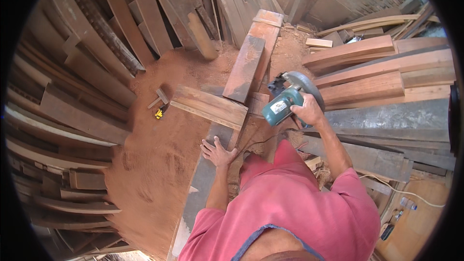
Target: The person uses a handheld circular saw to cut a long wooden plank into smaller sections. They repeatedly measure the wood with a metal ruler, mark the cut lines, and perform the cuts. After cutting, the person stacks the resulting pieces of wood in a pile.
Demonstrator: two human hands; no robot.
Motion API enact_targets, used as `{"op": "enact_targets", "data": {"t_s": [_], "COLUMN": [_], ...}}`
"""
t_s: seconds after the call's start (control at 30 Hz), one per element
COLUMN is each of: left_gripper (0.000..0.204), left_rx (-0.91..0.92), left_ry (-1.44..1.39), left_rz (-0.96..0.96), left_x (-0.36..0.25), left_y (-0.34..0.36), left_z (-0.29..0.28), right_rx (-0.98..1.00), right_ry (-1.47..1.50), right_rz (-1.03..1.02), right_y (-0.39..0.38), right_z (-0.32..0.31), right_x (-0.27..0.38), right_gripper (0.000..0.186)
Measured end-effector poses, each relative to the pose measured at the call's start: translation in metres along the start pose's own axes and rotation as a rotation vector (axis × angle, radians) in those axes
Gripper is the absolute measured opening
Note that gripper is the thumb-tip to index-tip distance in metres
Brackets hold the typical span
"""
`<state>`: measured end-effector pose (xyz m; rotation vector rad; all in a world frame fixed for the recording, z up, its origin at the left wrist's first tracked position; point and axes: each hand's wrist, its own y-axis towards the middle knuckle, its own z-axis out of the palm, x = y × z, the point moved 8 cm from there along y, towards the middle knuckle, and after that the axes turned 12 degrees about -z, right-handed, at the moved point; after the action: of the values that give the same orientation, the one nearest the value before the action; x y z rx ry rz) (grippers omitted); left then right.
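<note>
My right hand (308,110) is wrapped round the handle of a teal circular saw (282,105), which has a grey blade guard. The saw is held up to the right of the boards, apart from them. My left hand (218,154) lies with fingers spread on a long dark plank (204,191) that runs down toward the lower edge. Just beyond it, a short reddish board (210,106) rests crosswise over the plank. Farther off, a partly grey, partly reddish board (245,67) slants away on top of a longer reddish plank (267,29).
Sawdust (150,164) covers the floor at left, where a T-shaped tool (162,96) lies beside a yellow and black object (159,113). Upright boards (128,19) line the far left. Stacked timber (362,87) fills the right. A pale cord (401,191) crosses at lower right.
</note>
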<state>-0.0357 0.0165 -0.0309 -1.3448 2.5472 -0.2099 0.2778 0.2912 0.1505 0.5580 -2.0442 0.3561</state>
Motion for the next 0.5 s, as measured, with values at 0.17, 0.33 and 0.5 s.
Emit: {"op": "enact_targets", "data": {"t_s": [0.17,0.33,0.5], "left_gripper": [0.112,0.120,0.134], "left_rx": [0.053,0.119,0.208], "left_ry": [0.065,0.159,0.248], "left_rz": [-0.032,-0.055,-0.257], "left_x": [-0.010,-0.015,-0.005], "left_y": [0.007,0.009,0.011], "left_z": [0.000,0.010,0.022], "right_rx": [-0.012,0.137,0.448], "right_ry": [-0.245,-0.431,-0.518], "right_rz": [0.229,0.373,0.421], "right_y": [0.003,0.023,0.075], "right_z": [-0.034,-0.049,-0.029], "right_x": [-0.120,-0.234,-0.320], "right_gripper": [0.037,0.049,0.044]}}
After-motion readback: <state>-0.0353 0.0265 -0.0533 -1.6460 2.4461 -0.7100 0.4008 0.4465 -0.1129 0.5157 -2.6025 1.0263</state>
